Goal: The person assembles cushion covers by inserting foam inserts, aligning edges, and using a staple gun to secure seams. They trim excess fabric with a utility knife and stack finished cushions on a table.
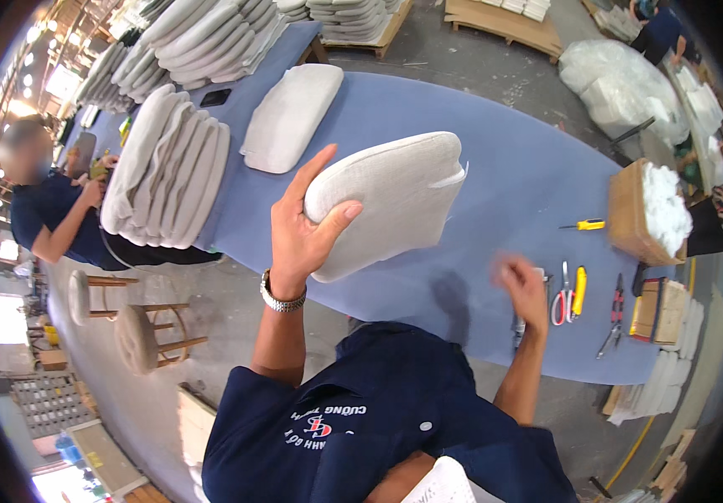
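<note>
In my left hand (304, 235) is a light grey fabric-covered seat cushion (395, 197), tilted up above the blue table. The thumb lies on its near face and the fingers go round its rounded edge. A loose bit of fabric shows at the cushion's far right corner. My right hand (522, 287) is over the table's near right part, next to a row of hand tools. Its fingers are blurred by motion, so I cannot tell whether it holds anything. Closest to it are a grey tool (519, 329), partly hidden, and red-handled scissors (561, 303).
On the blue table (512, 151) lie another cushion (292, 117), a stack of cushions (168, 172), a yellow cutter (579, 291), red-handled pliers (615, 314) and a yellow screwdriver (583, 225). A cardboard box (629, 210) holds white filling. A co-worker (64, 197) is at the left.
</note>
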`<state>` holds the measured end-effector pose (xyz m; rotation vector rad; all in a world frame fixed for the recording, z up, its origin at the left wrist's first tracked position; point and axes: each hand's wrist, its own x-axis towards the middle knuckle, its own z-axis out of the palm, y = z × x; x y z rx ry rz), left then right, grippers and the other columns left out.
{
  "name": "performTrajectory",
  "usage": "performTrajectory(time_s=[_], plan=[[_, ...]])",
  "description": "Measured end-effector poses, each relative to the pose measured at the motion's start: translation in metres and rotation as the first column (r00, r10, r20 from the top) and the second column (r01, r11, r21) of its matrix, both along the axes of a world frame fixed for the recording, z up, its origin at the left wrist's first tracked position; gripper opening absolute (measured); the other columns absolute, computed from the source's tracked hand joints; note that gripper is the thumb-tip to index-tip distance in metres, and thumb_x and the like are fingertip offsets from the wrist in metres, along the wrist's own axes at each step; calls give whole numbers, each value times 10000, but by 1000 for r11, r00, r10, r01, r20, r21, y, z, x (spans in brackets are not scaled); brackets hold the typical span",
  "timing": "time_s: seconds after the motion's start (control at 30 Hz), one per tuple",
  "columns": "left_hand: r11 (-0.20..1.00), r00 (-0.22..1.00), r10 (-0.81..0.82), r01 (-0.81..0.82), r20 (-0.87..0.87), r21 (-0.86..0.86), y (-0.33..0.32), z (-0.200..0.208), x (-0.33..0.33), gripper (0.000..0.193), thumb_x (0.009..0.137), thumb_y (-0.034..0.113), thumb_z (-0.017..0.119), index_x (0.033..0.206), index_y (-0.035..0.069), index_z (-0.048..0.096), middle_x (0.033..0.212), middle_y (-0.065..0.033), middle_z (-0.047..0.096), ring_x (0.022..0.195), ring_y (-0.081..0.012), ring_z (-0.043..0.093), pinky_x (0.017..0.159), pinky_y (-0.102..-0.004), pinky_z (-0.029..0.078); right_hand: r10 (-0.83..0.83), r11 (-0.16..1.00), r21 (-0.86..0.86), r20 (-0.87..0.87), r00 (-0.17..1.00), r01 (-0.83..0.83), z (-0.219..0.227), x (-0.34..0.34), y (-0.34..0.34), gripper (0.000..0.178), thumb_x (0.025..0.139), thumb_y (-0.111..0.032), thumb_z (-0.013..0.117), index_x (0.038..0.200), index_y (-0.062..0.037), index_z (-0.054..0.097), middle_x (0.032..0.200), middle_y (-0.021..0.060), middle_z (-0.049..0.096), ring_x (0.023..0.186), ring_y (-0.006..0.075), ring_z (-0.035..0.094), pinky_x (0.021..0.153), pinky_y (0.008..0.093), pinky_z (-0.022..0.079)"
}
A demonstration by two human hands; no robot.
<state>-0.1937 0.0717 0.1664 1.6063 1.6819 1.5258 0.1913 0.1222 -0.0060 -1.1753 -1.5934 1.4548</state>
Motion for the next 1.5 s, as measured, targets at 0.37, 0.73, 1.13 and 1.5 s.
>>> performTrajectory(time_s=[0.37,0.73,1.13,1.5], plan=[[975,969,93,-135,-231,-176,44,-42,31,993,699,555,889,1444,13,519,1082,-215,747,946,-367,740,815,-428,587,-83,684,637,551,831,-354,210,-235,117,392,942,-480,670,1047,-122,789,934,94,764,798,313,696,759,368,535],[937,889,347,-342,-300,70,15,-161,40,796,626,551,927,1184,27,704,986,-132,760,873,-289,735,792,-390,583,-112,760,647,226,968,-63,155,-180,183,381,984,-302,618,782,-9,754,676,53,684,657,135,604,641,302,465],[923,993,109,-85,43,-376,-54,-155,-31,693,719,341,951,1231,-24,660,1097,-187,747,1025,-237,722,885,-386,567,268,874,310,338,902,-375,181,-138,143,549,858,-496,778,1208,-79,709,1126,53,721,1048,177,644,961,341,492],[945,943,212,-264,-256,-191,-32,38,-73,598,954,502,701,1159,-60,696,896,-162,754,843,-233,724,781,-366,550,565,791,394,-178,806,-468,160,-299,109,729,758,-427,903,1348,-119,608,1203,58,665,1118,186,621,976,345,491]])
